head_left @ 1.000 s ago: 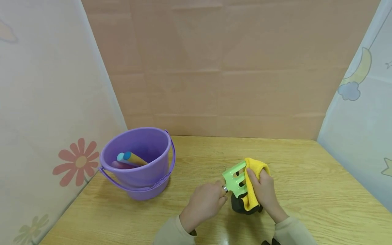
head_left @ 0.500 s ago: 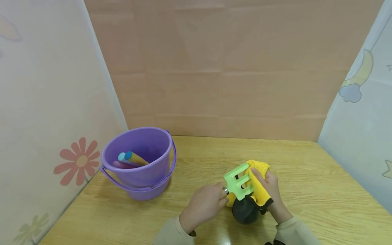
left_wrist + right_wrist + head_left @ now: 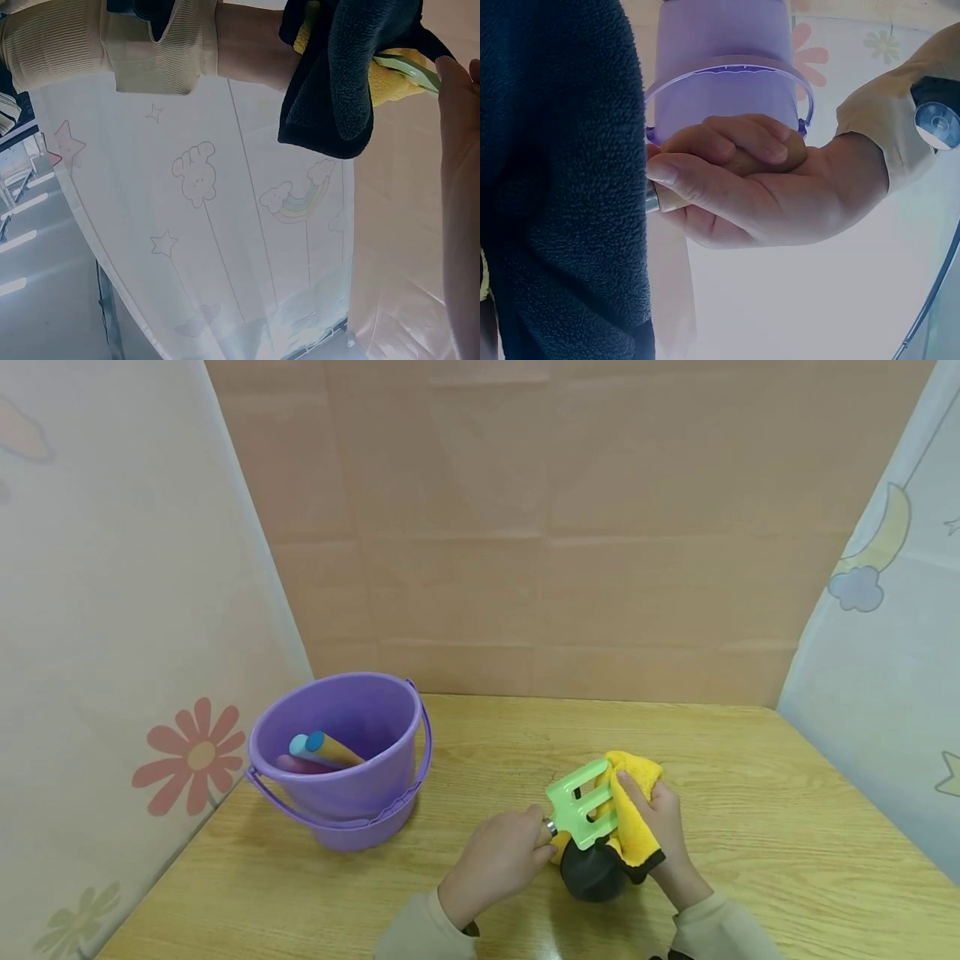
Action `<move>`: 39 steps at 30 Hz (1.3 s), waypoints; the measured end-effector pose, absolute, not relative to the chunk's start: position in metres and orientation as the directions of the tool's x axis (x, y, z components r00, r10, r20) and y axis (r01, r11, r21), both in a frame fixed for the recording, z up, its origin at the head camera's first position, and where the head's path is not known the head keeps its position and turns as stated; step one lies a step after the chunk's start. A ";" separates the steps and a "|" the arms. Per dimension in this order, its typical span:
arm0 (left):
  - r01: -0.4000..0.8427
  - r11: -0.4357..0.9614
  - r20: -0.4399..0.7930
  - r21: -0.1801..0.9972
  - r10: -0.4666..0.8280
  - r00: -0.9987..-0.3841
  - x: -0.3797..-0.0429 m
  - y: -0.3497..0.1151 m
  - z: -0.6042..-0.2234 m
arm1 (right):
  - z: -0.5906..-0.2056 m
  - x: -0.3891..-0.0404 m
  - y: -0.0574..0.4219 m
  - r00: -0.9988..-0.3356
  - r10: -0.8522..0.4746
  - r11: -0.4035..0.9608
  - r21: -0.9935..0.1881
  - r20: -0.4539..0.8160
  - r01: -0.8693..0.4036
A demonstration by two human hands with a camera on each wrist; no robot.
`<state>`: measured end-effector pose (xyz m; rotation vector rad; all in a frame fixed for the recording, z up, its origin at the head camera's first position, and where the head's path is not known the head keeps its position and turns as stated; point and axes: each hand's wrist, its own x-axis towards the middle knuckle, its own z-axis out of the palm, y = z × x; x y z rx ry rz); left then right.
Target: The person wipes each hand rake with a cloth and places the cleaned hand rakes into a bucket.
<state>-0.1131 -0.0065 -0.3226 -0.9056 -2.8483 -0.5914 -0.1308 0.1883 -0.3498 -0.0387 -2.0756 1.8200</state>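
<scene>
My left hand [image 3: 498, 858] grips the wooden handle of a small green garden hand fork [image 3: 572, 814], its tines pointing right. In the right wrist view, the same hand's fingers wrap the wooden handle [image 3: 739, 160] just behind a metal collar. A cloth [image 3: 636, 837], yellow on one side and black on the other, is in my right hand [image 3: 663, 823], folded over the ends of the tines with the thumb on top. Its dark side [image 3: 562, 180] bulges below the fork head and fills the left of the right wrist view. The right hand's other fingers are mostly hidden.
A purple bucket [image 3: 367, 793] with its handle hanging down stands on the wooden table [image 3: 480, 735] at the left. Several rounded handles [image 3: 333, 750] show inside it. Patterned white sheets [image 3: 112, 610] hang at both sides, and a brown panel [image 3: 525, 527] closes the back.
The right hand and cloth have shifted slightly right and down along the tines, uncovering more of the fork. The cloth's dark side now bulges out below. The left hand has hardly moved.
</scene>
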 end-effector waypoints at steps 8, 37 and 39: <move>0.565 0.730 0.203 0.385 0.530 -0.823 -0.114 -0.008 -0.325 | -0.350 -0.133 0.196 -0.908 0.340 0.223 -0.959 0.245 -0.175; 0.538 0.730 0.172 0.421 0.519 -0.838 -0.122 -0.010 -0.333 | -0.350 -0.126 0.178 -0.462 0.152 0.469 -0.476 0.874 -0.744; 0.539 0.729 0.175 0.423 0.517 -0.838 -0.122 -0.009 -0.333 | -0.352 -0.127 0.172 -0.405 0.042 0.483 -0.374 0.913 -0.792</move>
